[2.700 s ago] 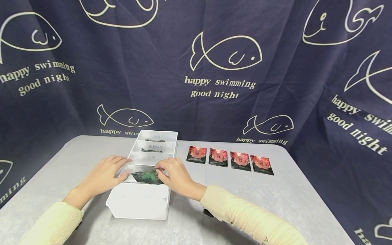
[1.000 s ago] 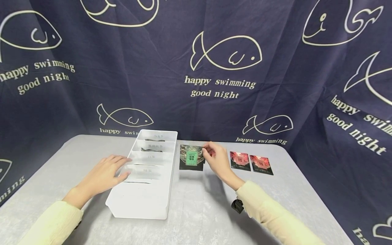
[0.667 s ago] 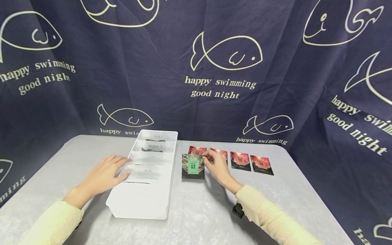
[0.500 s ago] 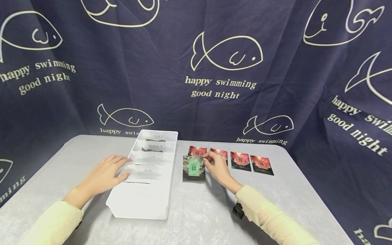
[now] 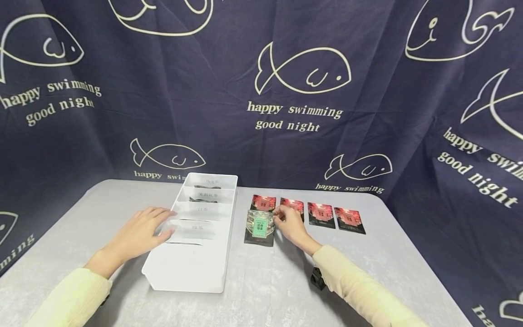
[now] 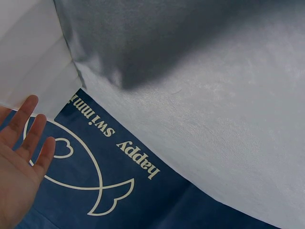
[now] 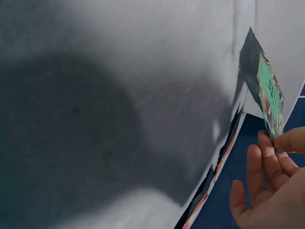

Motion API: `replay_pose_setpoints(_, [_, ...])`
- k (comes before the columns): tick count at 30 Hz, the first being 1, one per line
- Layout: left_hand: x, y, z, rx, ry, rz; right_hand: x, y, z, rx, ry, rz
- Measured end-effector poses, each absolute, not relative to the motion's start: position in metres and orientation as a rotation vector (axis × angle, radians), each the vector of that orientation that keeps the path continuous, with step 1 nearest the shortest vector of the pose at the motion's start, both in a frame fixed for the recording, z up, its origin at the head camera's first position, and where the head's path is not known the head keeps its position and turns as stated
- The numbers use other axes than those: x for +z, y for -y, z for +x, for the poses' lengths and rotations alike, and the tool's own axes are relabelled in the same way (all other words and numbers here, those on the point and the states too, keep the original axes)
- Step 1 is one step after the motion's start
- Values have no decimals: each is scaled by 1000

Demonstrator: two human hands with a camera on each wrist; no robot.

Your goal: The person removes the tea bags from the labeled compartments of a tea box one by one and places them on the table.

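My right hand pinches a green-labelled tea sachet at its upper right corner, between thumb and fingers. In the right wrist view the sachet tilts, its lower end close to the table. From the head it overlaps the lower part of the leftmost red tea sachet. My left hand stays at the left rim of a white divided box, fingers spread and loosely extended. In the left wrist view those fingers appear beside the box wall; the fingertips' contact is partly hidden.
Several red sachets, such as the rightmost one, lie in a row at the back right of the grey table. Dark sachet edges show in the box's labelled compartments. A navy fish-print curtain hangs behind.
My right hand has drawn the green sachet from the box and carried it right, over the red sachets. It has since come nearer and lower. My left hand has stayed put.
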State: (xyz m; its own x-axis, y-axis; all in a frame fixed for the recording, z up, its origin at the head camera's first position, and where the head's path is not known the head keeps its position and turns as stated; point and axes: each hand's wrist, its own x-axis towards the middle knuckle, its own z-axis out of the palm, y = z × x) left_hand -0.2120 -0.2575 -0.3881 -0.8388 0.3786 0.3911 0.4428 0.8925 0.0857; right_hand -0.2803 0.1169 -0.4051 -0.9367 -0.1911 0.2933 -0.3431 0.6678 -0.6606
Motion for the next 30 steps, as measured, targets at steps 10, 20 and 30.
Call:
replay_pose_setpoints(10, [-387, 257, -211, -237, 2690, -603, -410, -117, -285, 1089, 2825, 369])
replay_pose_setpoints(20, [-388, 258, -212, -233, 2697, -601, -414, -121, -289, 1037, 2875, 352])
replay_pose_setpoints(30, [-387, 257, -211, -238, 2699, -600, -402, -119, -286, 1018, 2848, 422])
